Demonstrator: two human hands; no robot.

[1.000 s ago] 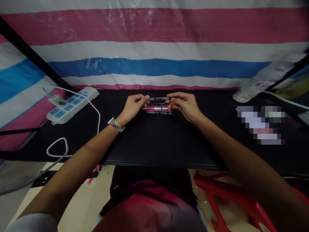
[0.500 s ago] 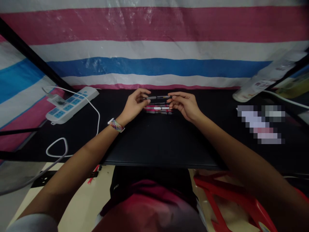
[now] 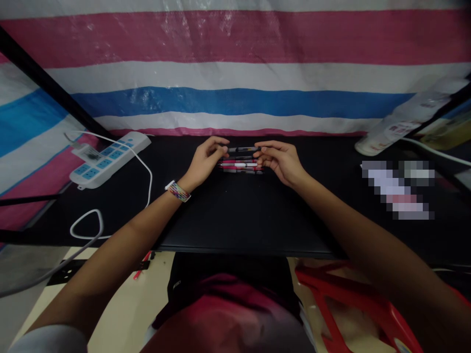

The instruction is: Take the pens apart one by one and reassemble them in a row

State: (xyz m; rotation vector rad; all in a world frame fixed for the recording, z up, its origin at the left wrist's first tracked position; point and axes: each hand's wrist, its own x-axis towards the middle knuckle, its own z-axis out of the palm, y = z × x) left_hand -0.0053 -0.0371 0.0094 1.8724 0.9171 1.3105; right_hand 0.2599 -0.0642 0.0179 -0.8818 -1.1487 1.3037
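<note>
A dark pen with a grey grip (image 3: 242, 149) lies crosswise between my two hands, above a row of other pens. My left hand (image 3: 206, 159) pinches its left end between thumb and fingers. At the other end, the fingertips of my right hand (image 3: 279, 161) close on the pen. Just nearer to me, several pens (image 3: 241, 165), pink, white and dark, lie side by side on the black table (image 3: 250, 215). My fingers cover some of their ends. A woven multicoloured band circles my left wrist.
On the left stands a white power strip (image 3: 110, 159) with a plugged-in charger and a loose white cable (image 3: 150, 181). A plastic bottle (image 3: 401, 122) leans at the right, near blurred-out items (image 3: 397, 189). Striped sheeting (image 3: 235, 103) hangs behind; a red stool (image 3: 353, 289) is below.
My left hand has shifted slightly left along the pen, showing a little more of its grey end. My right hand has moved very slightly left; the row of pens stays in place.
</note>
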